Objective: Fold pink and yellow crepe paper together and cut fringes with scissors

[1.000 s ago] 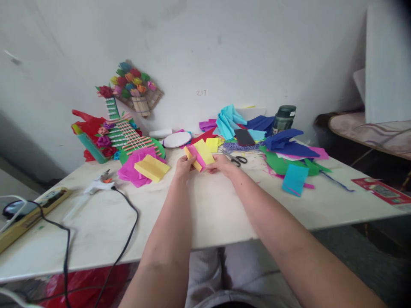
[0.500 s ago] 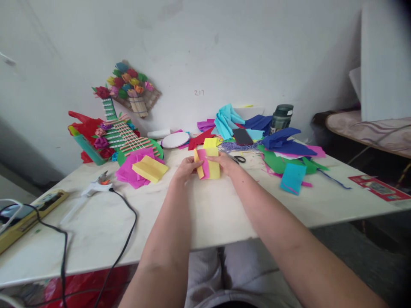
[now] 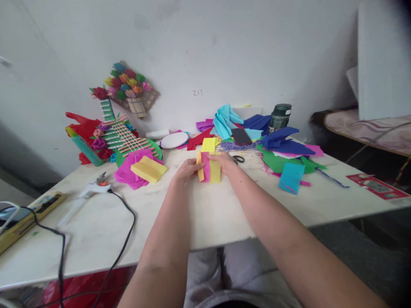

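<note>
Between my two hands, a little above the table, are layered pieces of yellow and pink crepe paper (image 3: 206, 170). My left hand (image 3: 189, 169) pinches the left edge, where a yellow flap folds over the pink, its thumb on the front. On the upper right of the yellow part, the fingers of my right hand (image 3: 223, 160) are closed. Behind the paper lies another yellow crepe piece (image 3: 209, 144). Dark-handled scissors (image 3: 238, 159) rest just beyond my right hand, their blades mostly hidden.
Pink sheets (image 3: 130, 173) under a folded yellow sheet (image 3: 148, 169) lie to the left, near a glue gun (image 3: 96, 187) with a black cord. A paper-decorated guitar (image 3: 123, 139) leans behind. At right are blue paper (image 3: 292, 177), a phone (image 3: 242, 137) and a dark bottle (image 3: 280, 117).
The paper in my hands has shifted slightly right and down, and its left flap looks narrower and more upright. Both hands keep their grip; the whole view has shifted slightly.
</note>
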`<state>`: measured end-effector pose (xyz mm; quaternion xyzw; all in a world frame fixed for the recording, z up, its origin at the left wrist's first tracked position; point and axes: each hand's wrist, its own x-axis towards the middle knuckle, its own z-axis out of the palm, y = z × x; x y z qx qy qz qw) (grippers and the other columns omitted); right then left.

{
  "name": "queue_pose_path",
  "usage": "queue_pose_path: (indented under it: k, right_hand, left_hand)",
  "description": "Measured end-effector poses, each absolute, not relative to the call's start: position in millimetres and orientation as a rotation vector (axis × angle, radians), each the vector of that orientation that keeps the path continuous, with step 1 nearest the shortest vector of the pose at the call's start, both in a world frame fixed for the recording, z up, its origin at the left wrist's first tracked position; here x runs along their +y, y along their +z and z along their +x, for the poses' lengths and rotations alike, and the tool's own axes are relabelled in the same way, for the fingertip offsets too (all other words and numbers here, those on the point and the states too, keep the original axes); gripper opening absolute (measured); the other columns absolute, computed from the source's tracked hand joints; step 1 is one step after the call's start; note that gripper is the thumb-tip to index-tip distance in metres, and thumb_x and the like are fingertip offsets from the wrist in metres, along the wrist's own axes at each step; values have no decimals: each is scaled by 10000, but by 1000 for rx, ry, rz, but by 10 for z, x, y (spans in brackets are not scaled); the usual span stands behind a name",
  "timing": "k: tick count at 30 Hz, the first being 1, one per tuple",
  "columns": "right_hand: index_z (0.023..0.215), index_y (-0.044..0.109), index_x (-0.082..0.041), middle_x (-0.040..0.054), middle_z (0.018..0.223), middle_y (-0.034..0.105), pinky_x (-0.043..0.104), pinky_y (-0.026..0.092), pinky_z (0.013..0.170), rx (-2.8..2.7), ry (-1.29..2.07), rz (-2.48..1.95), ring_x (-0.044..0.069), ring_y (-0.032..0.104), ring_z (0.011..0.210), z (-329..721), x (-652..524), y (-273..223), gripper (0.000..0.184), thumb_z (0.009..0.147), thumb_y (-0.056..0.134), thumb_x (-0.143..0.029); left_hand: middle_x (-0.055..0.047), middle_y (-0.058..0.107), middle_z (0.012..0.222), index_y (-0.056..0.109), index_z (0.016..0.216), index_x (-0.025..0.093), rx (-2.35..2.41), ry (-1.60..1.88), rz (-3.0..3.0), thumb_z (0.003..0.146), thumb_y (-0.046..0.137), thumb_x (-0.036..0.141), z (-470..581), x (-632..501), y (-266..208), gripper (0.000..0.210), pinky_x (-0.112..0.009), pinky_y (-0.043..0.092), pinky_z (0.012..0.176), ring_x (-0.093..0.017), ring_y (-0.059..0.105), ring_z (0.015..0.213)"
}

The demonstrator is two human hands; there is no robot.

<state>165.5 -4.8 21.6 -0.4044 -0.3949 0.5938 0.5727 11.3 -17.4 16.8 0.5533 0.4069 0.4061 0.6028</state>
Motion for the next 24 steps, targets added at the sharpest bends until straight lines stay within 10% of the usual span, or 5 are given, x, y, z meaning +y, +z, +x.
queue_pose_path:
  k: [15,24]
  right_hand:
    - [651,582,-176,-6,592,633,251,466,516,-942,1291,-983,146,591,542,1683,22,187,151,573,676,-264]
    - [743,649,-160,154,891,660,382,439,788,-1392,275,-1750,288,582,953,2150,172,252,97,697,571,-192]
  left_hand:
    - [-83,683,721,683,724,121,980,951,1225,437,822,306,118,-182,165,368,-272,474,583,-179,617,627]
    - [-78,674,706,655,789,116,1041,1281,1105,482,802,336,-28,-4,34,406,-281,495,570,-183,627,619]
